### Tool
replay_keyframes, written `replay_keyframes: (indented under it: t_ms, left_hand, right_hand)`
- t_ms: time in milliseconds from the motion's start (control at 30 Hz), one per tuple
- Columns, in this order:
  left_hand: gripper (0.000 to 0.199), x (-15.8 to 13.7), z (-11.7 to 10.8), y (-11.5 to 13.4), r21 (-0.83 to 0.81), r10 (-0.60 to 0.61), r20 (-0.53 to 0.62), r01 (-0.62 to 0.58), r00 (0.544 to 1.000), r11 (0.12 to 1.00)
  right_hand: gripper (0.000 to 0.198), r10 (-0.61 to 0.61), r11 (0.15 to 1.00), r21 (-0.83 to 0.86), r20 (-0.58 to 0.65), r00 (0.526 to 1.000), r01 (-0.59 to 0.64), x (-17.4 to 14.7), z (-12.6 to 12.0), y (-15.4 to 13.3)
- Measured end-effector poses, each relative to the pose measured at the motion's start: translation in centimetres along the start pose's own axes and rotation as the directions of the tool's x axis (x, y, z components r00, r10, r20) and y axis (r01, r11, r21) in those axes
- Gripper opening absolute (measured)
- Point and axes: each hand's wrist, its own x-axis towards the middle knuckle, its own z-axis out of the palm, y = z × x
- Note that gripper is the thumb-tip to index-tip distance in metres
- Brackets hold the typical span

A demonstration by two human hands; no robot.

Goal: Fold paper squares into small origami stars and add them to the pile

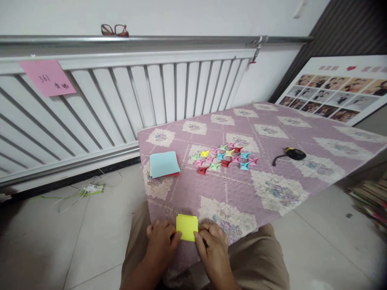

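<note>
"What does each hand have?"
"The left hand (161, 241) is pinched on the left side of a layered yellow paper square (187, 227); the right hand (214, 243) pinches its right side."
"Where's the square?"
"Between the hands, at the purple flower-patterned cloth-covered counter (187, 193)."
"Beyond it?"
"Left, a light-blue-topped paper stack (164, 164); right, small multicoloured folded-paper pieces (225, 163)."

Yellow paper (187, 226): side edges partly hidden by fingers (175, 240). Red sheet (175, 175) mostly under blue sheet (164, 163). Forearms (140, 278) cut at bottom. Photo board (328, 92) cropped right; pile (370, 197) there cropped, blurred, contents unclear.
</note>
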Motion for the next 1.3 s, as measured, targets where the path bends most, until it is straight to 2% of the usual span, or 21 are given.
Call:
replay_keyframes:
  t_ms: [300, 633, 967, 1300]
  left_hand:
    - [0.023, 0.7, -0.3, 0.7, 0.069, -0.048, 0.022, 0.046, 0.999, 0.997]
    - [0.024, 1.2, -0.6, 0.9, 0.133, 0.006, 0.034, -0.01, 0.999, 0.991]
    - [0.024, 1.4, -1.0, 1.3, 0.202, 0.011, 0.078, -0.027, 0.997, 0.979]
    - [0.025, 1.5, -0.8, 1.4, 0.246, 0.013, 0.073, -0.031, 0.997, 0.969]
  right_hand:
    - [0.022, 0.006, 0.998, -0.067, -0.096, 0.995, -0.013, -0.1, 1.1, 0.4]
    - [0.02, 0.073, 0.991, -0.109, -0.06, 0.996, -0.079, 0.3, 1.2, 0.0]
    - [0.019, 0.077, 0.985, -0.152, -0.059, 0.995, -0.086, 0.5, 1.1, -0.2]
    - [0.018, 0.07, 0.976, -0.198, -0.079, 0.994, -0.084, 0.6, 1.3, -0.2]
